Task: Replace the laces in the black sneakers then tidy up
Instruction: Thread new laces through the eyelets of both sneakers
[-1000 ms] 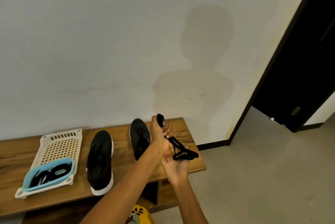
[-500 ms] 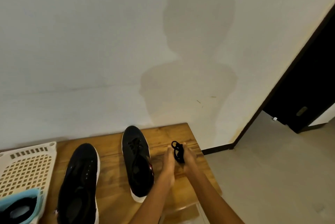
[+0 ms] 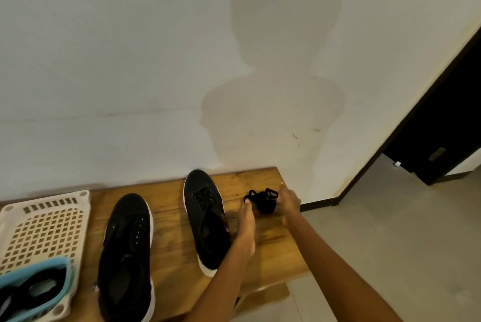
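the lace bundle [image 3: 261, 200] lay limp and light on the table [image 3: 171, 220], at 3 o'clock of the right sneaker [image 3: 207, 217]. left hand [image 3: 246, 222] and right hand [image 3: 289, 201] flanked it, both released; best pinched mid-coil.

A single wide-angle camera worn on the person's head looks forward and down from above a wooden bench [image 3: 263, 254], facing a pale wall [image 3: 130, 61] that fills the frame from 9 to 2 o'clock. The bench runs along the lower edge from 8 to 5 o'clock, close enough that both forearms rise from 6 o'clock, and a dark doorway [image 3: 447, 123] sits off at 3 o'clock. There is only this view, so no second camera shares any part of the scene.
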The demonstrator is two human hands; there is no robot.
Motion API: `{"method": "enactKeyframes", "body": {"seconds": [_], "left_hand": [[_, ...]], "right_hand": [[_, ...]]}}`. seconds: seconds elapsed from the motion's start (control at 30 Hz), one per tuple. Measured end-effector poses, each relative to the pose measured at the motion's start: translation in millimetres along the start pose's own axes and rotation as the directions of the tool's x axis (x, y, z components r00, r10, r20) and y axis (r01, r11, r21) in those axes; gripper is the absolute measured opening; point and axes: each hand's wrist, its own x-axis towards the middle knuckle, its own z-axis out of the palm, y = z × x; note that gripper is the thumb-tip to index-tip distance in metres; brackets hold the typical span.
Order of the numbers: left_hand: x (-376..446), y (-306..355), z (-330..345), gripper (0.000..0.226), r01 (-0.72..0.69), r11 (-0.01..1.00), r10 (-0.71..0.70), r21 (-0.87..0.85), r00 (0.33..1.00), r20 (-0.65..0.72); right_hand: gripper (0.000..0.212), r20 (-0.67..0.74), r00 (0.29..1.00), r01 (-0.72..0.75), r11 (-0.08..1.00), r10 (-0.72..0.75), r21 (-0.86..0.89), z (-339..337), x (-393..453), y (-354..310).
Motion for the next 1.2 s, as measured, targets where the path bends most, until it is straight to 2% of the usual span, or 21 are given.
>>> {"method": "enactKeyframes", "body": {"seconds": [0.07,0.17,0.23,0.27,0.33,0.37,0.4,0.47,0.53,0.57,0.67,0.77,1.0,1.2], "left_hand": [[-12.0,2.8,-10.8,0.043,-0.012,1.000,0.012,0.021,1.000,0.003],[-33.0,7.1,-30.0,0.030,-0.142,0.982,0.152,0.126,0.985,-0.075],[-43.6,5.9,-44.0,0.026,-0.236,0.919,0.288,0.316,0.948,-0.131],[-46.6,4.4,-51.6,0.026,-0.249,0.853,0.359,0.459,0.917,-0.171],[-49.5,-1.0,-66.3,0.030,-0.172,0.732,0.438,0.660,0.860,-0.261],[-49.2,-3.9,-73.4,0.037,-0.106,0.729,0.415,0.676,0.853,-0.315],[-45.1,-9.6,-80.4,0.046,-0.032,0.747,0.363,0.664,0.856,-0.367],[-33.4,-19.2,-93.2,0.063,0.076,0.836,0.206,0.544,0.875,-0.439],[-22.5,-24.7,-102.3,0.064,0.084,0.916,0.098,0.393,0.903,-0.419],[-19.1,-26.4,-106.4,0.060,0.080,0.927,0.079,0.366,0.913,-0.401],[-15.6,-33.7,-118.0,0.051,0.068,0.921,0.094,0.383,0.916,-0.390],[-33.5,-44.0,-123.0,0.047,0.040,0.948,0.092,0.315,0.914,-0.395],[-101.4,-77.0,-130.9,0.038,0.038,0.967,0.084,0.251,0.885,-0.459],[-125.9,-85.8,-136.7,0.035,0.026,0.890,0.172,0.455,0.905,-0.388]], "right_hand": [[0.036,-0.003,0.995,0.096,0.995,-0.096,0.017,0.3,-23.9,1.9],[0.013,0.168,0.958,0.237,0.971,-0.232,-0.012,13.0,-66.3,15.9],[0.013,0.301,0.905,0.346,0.932,-0.300,-0.112,27.1,-89.6,30.0],[0.015,0.357,0.879,0.388,0.910,-0.318,-0.146,34.5,-96.2,37.4],[0.020,0.409,0.866,0.398,0.891,-0.287,-0.217,45.2,-107.3,46.7],[0.024,0.413,0.873,0.382,0.890,-0.260,-0.248,48.7,-113.9,47.7],[0.030,0.414,0.877,0.380,0.879,-0.244,-0.289,53.5,-116.5,49.8],[0.040,0.406,0.878,0.430,0.787,-0.252,-0.441,60.4,-116.2,53.9],[0.043,0.396,0.866,0.492,0.667,-0.306,-0.559,64.8,-114.8,56.1],[0.042,0.388,0.863,0.502,0.641,-0.324,-0.581,66.0,-114.5,56.1],[0.036,0.380,0.843,0.536,0.643,-0.380,-0.547,67.0,-117.0,62.7],[0.034,0.359,0.819,0.573,0.631,-0.448,-0.523,60.9,-133.5,78.6],[0.034,0.306,0.847,0.532,0.702,-0.435,-0.473,40.4,-188.6,125.2],[0.035,0.332,0.838,0.543,0.709,-0.432,-0.450,27.2,-208.6,138.2]]}}
